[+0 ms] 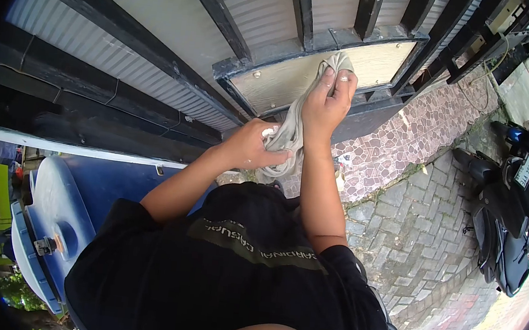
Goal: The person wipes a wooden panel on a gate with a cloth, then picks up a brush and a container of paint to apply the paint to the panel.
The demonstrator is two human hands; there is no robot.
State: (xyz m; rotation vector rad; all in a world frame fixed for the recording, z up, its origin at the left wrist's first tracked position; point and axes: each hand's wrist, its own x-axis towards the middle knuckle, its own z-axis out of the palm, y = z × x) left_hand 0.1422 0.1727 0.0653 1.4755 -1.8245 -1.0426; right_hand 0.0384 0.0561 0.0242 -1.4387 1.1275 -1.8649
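A long grey-beige cloth (292, 128) hangs bunched between my two hands. My right hand (327, 104) grips its upper end, holding it up in front of a pale wood-grain panel (286, 80) with a dark frame. Lower down and to the left, my left hand (252, 146) is closed around the hanging folds near my chest. White smears show on the fingers of both hands. The panel sits in a gate of black bars (303, 11), and the cloth covers part of its middle.
Left of me stands a large blue container (66, 208) with a lid. Several parked motorbikes (520, 185) are on the right. Stone-patterned tiles (403, 134) run along the gate's foot, with grey paving bricks (413, 226) beyond them.
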